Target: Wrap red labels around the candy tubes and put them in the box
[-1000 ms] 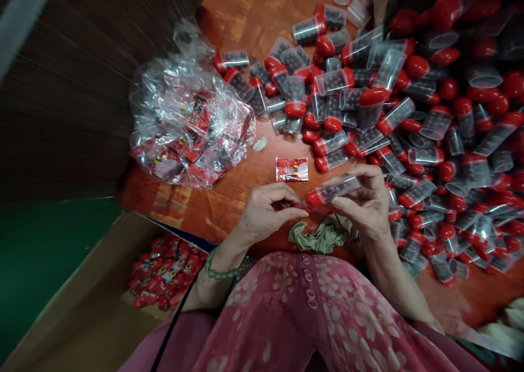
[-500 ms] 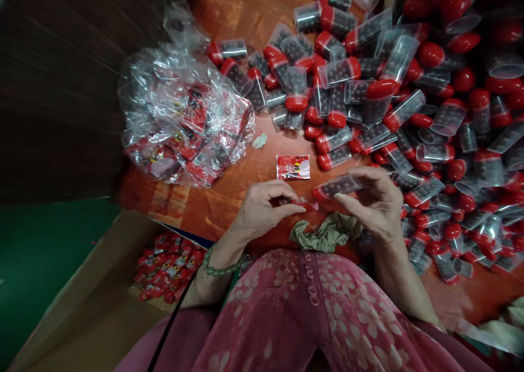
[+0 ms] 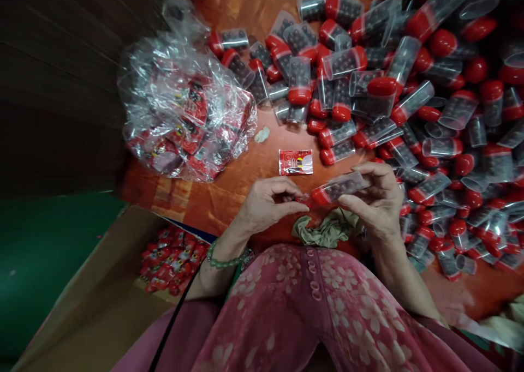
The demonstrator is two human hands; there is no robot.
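My left hand [image 3: 271, 205] is closed, pinching a small red plastic wrapper [image 3: 303, 198] between thumb and fingertips. Most of that wrapper is hidden by the fingers. In my right hand [image 3: 375, 202] is a clear tube [image 3: 341, 187] with a red rounded end, filled with dark little balls. Thumb and fingers grip its clear end, and the red end points at the wrapper, very close to it. Whether the two touch I cannot tell. Just beyond the hands, a flat red printed sleeve [image 3: 295, 162] lies on the orange-brown tabletop [image 3: 229, 197].
Many similar red-ended tubes [image 3: 344, 61] are heaped at the back and right. A clear plastic bag [image 3: 184, 110] of red printed sleeves sits at the left. Below it, a cardboard box [image 3: 102, 268] contains red wrapped items [image 3: 172, 260]. A crumpled greenish cloth [image 3: 325, 229] lies near my lap.
The tube's red end has come slightly nearer to my left fingertips, and less of the wrapper's tip shows. The whole view has shifted a little; both hands keep their grip.
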